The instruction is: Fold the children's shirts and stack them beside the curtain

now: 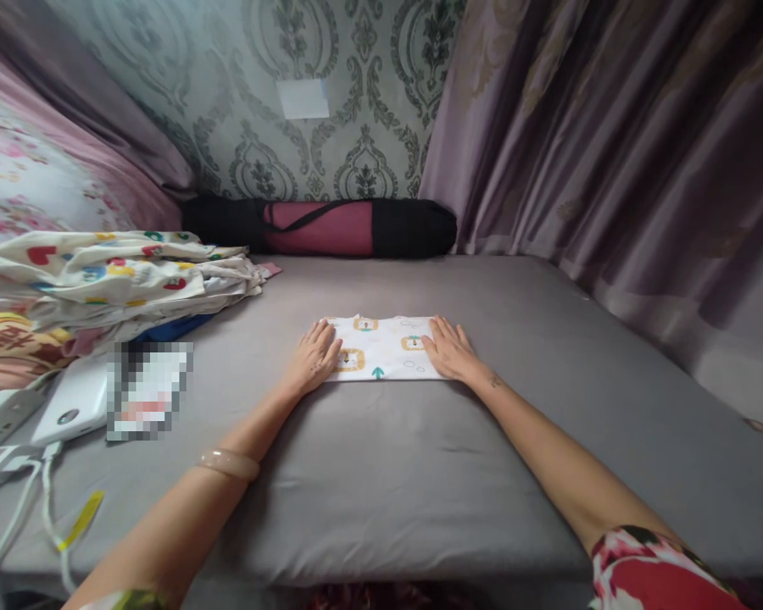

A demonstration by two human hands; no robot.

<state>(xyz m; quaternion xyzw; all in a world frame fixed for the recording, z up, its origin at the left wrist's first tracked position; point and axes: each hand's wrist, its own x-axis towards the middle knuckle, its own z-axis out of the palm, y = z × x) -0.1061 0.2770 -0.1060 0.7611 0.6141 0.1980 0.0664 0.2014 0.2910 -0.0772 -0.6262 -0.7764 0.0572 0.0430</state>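
A white cloth with yellow and green prints, folded into a flat rectangle, lies on the grey sheet in the middle of the view. On its left end rests my left hand, palm down with the fingers laid flat. My right hand presses flat on the right end, its fingers apart and pointing away from me. Neither hand grips the cloth. A pale bangle is round my left forearm.
At the left lie piled patterned clothes, a white power bank with cables, a power strip and a blurred-out item. A black and maroon roll bag lies along the wall. Curtains hang on both sides.
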